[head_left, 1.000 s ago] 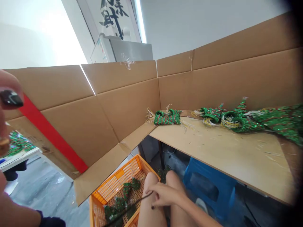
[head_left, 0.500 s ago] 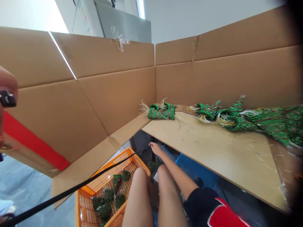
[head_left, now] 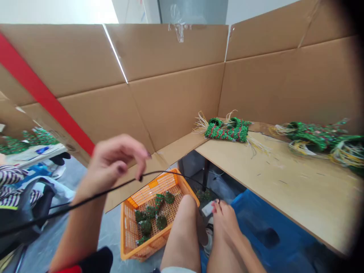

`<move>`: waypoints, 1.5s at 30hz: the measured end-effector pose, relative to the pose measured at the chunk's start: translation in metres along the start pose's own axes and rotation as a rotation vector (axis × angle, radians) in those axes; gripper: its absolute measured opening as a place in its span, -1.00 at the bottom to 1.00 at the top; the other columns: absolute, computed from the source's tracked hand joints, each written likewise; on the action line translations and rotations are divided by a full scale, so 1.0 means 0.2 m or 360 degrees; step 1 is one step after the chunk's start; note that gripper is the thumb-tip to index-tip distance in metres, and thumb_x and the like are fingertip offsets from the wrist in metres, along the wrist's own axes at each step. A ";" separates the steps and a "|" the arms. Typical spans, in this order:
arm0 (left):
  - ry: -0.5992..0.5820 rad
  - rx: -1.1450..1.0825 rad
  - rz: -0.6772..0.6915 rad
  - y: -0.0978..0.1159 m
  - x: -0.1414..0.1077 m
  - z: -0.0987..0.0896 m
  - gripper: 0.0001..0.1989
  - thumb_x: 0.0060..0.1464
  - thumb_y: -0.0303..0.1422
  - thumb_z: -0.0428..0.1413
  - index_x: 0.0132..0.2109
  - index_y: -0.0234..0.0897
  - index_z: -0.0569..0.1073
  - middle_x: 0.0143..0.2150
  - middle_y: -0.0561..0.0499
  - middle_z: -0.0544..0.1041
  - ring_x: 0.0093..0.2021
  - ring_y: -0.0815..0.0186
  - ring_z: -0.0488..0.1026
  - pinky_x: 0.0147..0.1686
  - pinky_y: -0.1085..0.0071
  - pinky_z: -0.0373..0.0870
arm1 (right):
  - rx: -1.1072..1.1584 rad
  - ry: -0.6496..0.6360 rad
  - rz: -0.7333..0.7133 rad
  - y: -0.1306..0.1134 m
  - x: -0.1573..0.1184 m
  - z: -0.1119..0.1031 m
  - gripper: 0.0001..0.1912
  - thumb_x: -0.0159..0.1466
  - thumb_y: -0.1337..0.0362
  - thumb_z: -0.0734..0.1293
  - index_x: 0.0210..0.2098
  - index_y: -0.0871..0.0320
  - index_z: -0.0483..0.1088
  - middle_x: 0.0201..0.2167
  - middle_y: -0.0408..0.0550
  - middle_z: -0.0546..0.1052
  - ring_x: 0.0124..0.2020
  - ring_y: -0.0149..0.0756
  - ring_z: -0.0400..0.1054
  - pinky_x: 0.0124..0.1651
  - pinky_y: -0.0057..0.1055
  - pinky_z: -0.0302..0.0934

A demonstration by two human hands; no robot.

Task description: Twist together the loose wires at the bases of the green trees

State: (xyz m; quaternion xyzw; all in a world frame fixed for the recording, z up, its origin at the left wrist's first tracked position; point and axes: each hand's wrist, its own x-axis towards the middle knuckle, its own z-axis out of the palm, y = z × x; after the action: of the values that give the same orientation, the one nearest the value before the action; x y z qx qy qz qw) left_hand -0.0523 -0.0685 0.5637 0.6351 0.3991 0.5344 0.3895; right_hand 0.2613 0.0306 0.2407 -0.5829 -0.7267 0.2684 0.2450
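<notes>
A thin black cable [head_left: 110, 189] runs from the lower left edge, past my left hand and over the orange crate, towards my right knee. My left hand [head_left: 115, 161] is raised in front of the cardboard wall, fingers bent but apart. One dark-nailed fingertip meets the cable without closing round it. By my right knee, my right hand [head_left: 224, 216] has its fingers pinched on the cable's far stretch. Beside those fingers is a small white flat object [head_left: 208, 209], its kind unclear.
The orange crate [head_left: 124, 235] holds several green tinsel pieces [head_left: 146, 226]. Green tinsel cones [head_left: 226, 132] with pale strands lie on the wooden table [head_left: 273, 167]. Cardboard walls [head_left: 176, 100] stand behind. A person's striped sleeve [head_left: 17, 185] shows at left.
The view has turned left. My left hand has come from the left edge to the cable's middle. My right hand has moved back to my knee, and the cable now bends over the crate.
</notes>
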 end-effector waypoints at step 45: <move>-0.0064 0.2058 -0.1933 -2.60 -1.41 0.33 -0.53 0.08 -0.57 -0.12 0.09 -0.18 0.40 0.01 -0.07 0.44 0.03 0.13 0.30 0.10 0.25 0.06 | 0.1115 -0.1499 -0.0104 0.20 0.58 0.76 -0.77 0.00 0.22 0.40 -0.38 0.23 0.48 -0.57 -0.21 0.33 -0.48 -0.46 0.17 -0.40 -0.54 0.08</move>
State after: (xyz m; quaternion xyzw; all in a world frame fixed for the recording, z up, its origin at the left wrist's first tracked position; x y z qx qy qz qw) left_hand -0.0657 -0.1380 -0.0271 0.4187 0.8842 -0.1059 0.1779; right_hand 0.1650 0.1356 0.1062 -0.2623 -0.6429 0.7150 0.0820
